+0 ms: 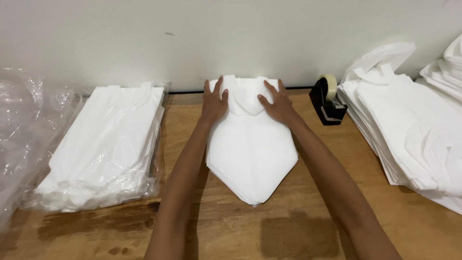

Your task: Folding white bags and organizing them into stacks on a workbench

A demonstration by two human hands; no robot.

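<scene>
Here, left hand (213, 102) and right hand (276, 103) flat, fingers spread, on folded bags (250, 154)

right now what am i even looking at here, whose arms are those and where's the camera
The one picture comes from a camera worn on a person's head, looking down, so the two bare arms are that person's own. The left hand and right hand lie flat, fingers spread, on the far end of a folded stack of white bags in the middle of a wooden table. Nothing is gripped, only pressed. To the left lies a clear-wrapped pack of white bags; to the right a black tape dispenser and a tall loose pile of white bags.
</scene>
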